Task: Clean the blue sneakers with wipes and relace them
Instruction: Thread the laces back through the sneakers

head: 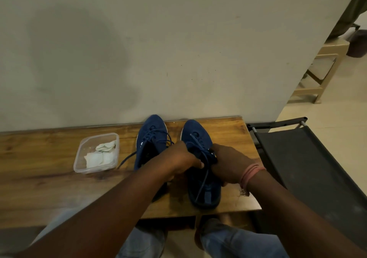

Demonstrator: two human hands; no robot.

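Two blue sneakers stand side by side on a wooden bench [39, 178], toes toward the wall. The left sneaker [152, 138] has loose laces trailing onto the wood. Both hands work over the right sneaker [195, 136] at its tongue. My left hand [178, 158] has its fingers curled at the lace area on the shoe's left side. My right hand [228, 164] grips the shoe's opening on the right, pinching the dark lace [203, 178], which hangs down over the heel. A clear plastic tub [95, 154] with crumpled white wipes sits left of the shoes.
A pale wall rises directly behind the bench. A dark folding chair [307, 168] stands at the bench's right end, and a beige plastic stool [321, 73] sits farther back on the tiled floor. My knees in jeans are below the bench edge.
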